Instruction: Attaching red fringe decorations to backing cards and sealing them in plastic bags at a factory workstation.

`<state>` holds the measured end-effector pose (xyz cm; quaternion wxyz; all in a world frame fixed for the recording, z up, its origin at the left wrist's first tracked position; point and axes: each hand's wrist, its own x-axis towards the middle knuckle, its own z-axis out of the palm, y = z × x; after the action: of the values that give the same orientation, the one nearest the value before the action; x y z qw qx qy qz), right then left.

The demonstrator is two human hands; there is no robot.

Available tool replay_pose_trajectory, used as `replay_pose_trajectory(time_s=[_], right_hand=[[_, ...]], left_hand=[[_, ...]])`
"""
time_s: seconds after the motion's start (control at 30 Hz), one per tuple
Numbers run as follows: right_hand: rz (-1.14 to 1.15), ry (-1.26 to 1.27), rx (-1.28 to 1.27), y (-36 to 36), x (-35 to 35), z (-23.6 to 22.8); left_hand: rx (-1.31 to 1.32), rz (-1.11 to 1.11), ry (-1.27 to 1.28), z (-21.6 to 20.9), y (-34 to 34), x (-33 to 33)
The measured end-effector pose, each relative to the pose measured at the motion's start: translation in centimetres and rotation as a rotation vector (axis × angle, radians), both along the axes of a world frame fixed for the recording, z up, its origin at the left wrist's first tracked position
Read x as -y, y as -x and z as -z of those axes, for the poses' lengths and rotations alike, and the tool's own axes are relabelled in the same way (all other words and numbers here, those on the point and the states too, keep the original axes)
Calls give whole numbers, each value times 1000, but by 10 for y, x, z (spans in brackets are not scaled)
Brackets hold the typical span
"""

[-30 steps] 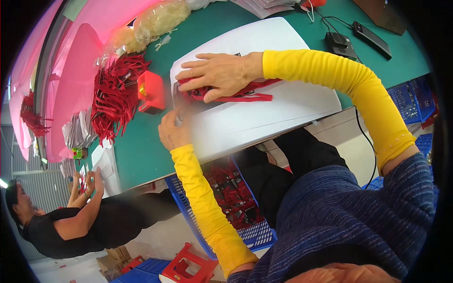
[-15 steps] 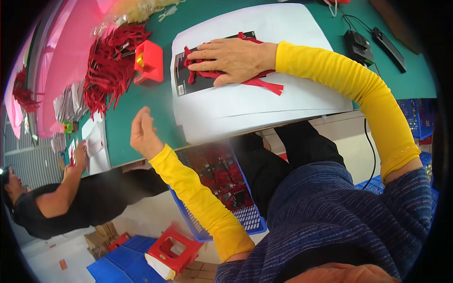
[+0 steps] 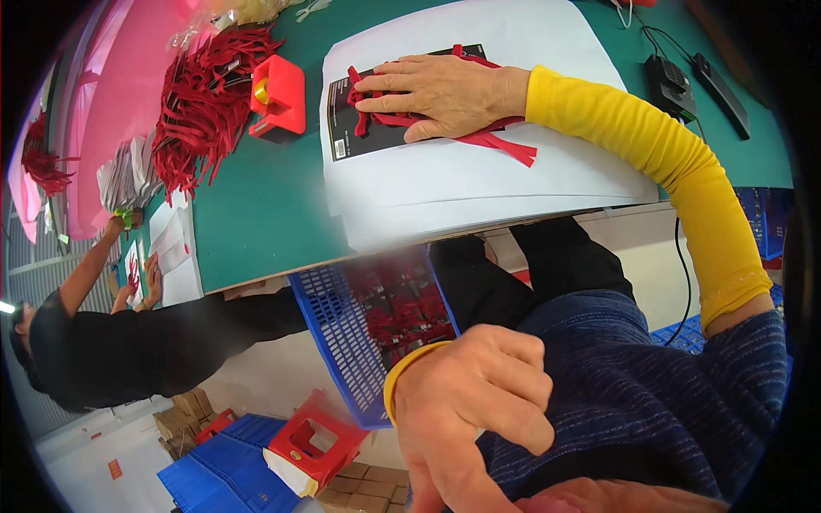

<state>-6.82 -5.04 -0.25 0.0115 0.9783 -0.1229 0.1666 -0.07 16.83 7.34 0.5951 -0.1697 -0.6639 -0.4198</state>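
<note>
My right hand lies flat over red fabric strips, its fingers stretched out and a little apart. Under the strips is a black printed card, partly covered by the hand. Both rest on large white paper sheets on the green table. My left hand is raised close to me, away from the table. One finger stretches toward the lower edge while others bend loosely. Nothing shows in it, though some fingertips are hidden.
A red tape dispenser and a heap of red strips stand left of the paper. Black devices with cords lie at right. Below are a blue basket and a red stool. A co-worker stands at left.
My left hand has moved from beside the table edge down and right, close to me. My right hand stays on the strips. The co-worker's arm now reaches out toward a green thing.
</note>
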Motion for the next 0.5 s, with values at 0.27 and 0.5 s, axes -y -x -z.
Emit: replay_pose_trajectory(time_s=[0.27,0.5], right_hand=[[11,41,8,7,5,5],[5,7,21,6,3,4]], left_hand=[[1040,-1847,-189,42,-61,4],[1464,-2033,-184,83,-78,12]])
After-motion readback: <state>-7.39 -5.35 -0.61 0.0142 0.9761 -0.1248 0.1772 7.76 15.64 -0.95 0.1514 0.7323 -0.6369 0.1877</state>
